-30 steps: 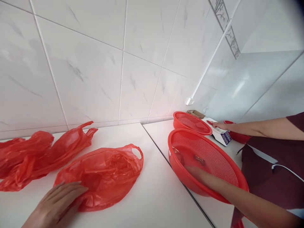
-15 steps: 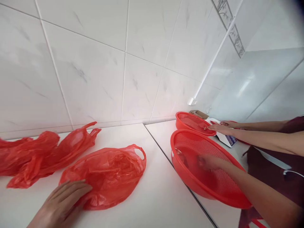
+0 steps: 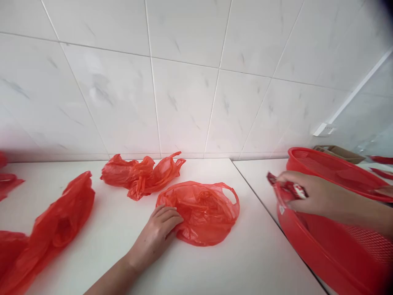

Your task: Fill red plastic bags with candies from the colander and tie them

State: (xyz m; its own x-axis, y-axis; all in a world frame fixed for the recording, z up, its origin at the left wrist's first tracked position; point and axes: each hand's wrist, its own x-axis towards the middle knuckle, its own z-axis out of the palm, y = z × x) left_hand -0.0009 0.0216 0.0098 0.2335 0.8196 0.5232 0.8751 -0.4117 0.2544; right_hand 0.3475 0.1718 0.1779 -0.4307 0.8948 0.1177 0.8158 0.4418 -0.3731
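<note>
A thin red plastic bag [image 3: 208, 213] lies with its mouth spread on the white table, one loop handle toward the right. My left hand [image 3: 161, 229] is at the bag's left edge, its fingers bent together over the plastic and the thumb mostly hidden. Above the near rim of a large red mesh basket [image 3: 322, 258], my right hand [image 3: 303, 192] is closed around a small dark red wrapped packet [image 3: 288, 187] with a white mark. Motion blur hides whether it is more than one.
Behind the open bag lies a crumpled red bag [image 3: 144, 174]. Another stuffed-looking red bag [image 3: 58, 221] rests at left. A second red basket [image 3: 325, 164] stands at right, with a co-worker's hand [image 3: 383, 190] by its rim and a cardboard box [image 3: 340, 153] behind. A tiled wall [image 3: 187, 102] backs the table.
My right hand has come up out of the near basket with the packet. The view has turned left, bringing more red bags into sight. My left hand stays at the bag's edge.
</note>
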